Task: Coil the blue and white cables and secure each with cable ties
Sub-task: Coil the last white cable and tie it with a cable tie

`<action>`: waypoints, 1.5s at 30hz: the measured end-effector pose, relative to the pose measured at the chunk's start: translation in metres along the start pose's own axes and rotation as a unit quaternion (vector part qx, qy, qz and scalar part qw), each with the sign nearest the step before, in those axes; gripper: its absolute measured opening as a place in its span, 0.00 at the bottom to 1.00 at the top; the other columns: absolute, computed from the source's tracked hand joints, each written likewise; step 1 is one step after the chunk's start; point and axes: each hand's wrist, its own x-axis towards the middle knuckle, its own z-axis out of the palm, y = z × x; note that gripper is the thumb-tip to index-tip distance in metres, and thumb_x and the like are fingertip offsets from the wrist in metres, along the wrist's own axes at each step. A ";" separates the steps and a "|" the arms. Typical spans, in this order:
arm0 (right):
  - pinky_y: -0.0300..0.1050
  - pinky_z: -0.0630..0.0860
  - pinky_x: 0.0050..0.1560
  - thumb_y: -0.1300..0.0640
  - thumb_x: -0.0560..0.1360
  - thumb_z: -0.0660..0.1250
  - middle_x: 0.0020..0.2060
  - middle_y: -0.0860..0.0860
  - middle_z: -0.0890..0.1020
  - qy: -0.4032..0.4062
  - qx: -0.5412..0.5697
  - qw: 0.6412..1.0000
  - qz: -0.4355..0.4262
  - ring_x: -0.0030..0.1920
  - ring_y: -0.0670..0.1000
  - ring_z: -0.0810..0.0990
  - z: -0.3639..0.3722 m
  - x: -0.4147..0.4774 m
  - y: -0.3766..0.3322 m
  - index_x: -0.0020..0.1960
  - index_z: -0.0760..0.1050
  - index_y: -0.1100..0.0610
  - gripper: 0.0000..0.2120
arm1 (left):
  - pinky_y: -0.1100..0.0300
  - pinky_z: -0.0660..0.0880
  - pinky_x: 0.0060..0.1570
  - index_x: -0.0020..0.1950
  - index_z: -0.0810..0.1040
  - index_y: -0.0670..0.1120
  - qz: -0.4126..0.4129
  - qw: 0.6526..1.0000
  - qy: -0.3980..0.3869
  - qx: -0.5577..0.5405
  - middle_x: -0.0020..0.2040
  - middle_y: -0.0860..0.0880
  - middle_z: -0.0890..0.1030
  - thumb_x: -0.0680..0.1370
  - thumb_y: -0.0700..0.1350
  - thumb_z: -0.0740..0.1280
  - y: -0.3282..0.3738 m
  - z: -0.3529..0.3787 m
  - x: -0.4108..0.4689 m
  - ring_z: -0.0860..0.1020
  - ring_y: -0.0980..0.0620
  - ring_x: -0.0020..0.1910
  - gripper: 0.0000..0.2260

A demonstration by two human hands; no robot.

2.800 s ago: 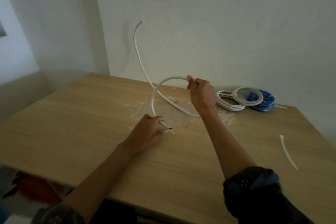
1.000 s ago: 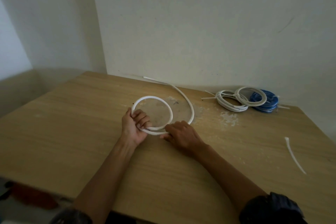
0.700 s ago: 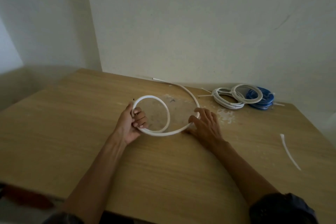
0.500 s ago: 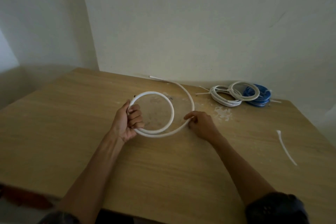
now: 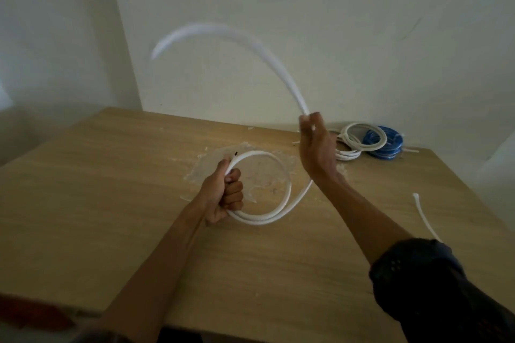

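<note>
While the left hand (image 5: 223, 195) grips the coiled cable (image 5: 259, 220) above mid-table (image 5: 111, 203) and the right hand (image 5: 316, 147) pinches its tail at 1 o'clock, the blurred free end could whip loose, springing the coil open.

No legible text, label, brand anywhere

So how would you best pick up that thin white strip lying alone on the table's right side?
I'd pinch the strip midway, across its width, from straight above: it lies flat on the table, thin and gently curved, bare wood on both sides.
</note>
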 end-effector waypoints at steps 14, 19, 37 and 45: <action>0.45 0.74 0.42 0.49 0.86 0.55 0.43 0.55 0.78 -0.252 0.122 0.937 0.208 0.41 0.51 0.77 -0.023 0.034 -0.014 0.52 0.78 0.61 0.20 | 0.66 0.52 0.21 0.33 0.58 0.49 0.176 0.976 0.115 -0.050 0.21 0.53 0.56 0.84 0.60 0.53 0.010 -0.014 -0.004 0.54 0.56 0.18 0.24; 0.40 0.74 0.35 0.54 0.85 0.59 0.41 0.55 0.83 -0.327 0.034 0.909 0.257 0.36 0.48 0.79 -0.046 0.035 0.010 0.62 0.79 0.57 0.14 | 0.67 0.55 0.21 0.31 0.59 0.49 0.248 0.956 0.158 0.001 0.21 0.53 0.56 0.84 0.60 0.54 0.009 -0.007 -0.007 0.54 0.56 0.18 0.25; 0.31 0.58 0.14 0.53 0.86 0.55 0.24 0.47 0.67 -0.272 0.379 0.687 0.557 0.19 0.41 0.63 -0.040 0.028 -0.004 0.52 0.75 0.64 0.16 | 0.63 0.65 0.26 0.43 0.69 0.52 0.497 0.575 0.107 0.641 0.30 0.57 0.70 0.83 0.63 0.54 -0.026 0.001 -0.007 0.69 0.58 0.25 0.17; 0.37 0.57 0.20 0.59 0.83 0.60 0.25 0.50 0.67 -0.053 0.282 0.853 0.437 0.21 0.44 0.62 -0.023 0.006 -0.025 0.47 0.81 0.67 0.15 | 0.64 0.62 0.23 0.30 0.68 0.51 0.456 0.803 0.204 0.326 0.22 0.54 0.68 0.85 0.51 0.58 -0.017 0.012 0.001 0.65 0.59 0.20 0.22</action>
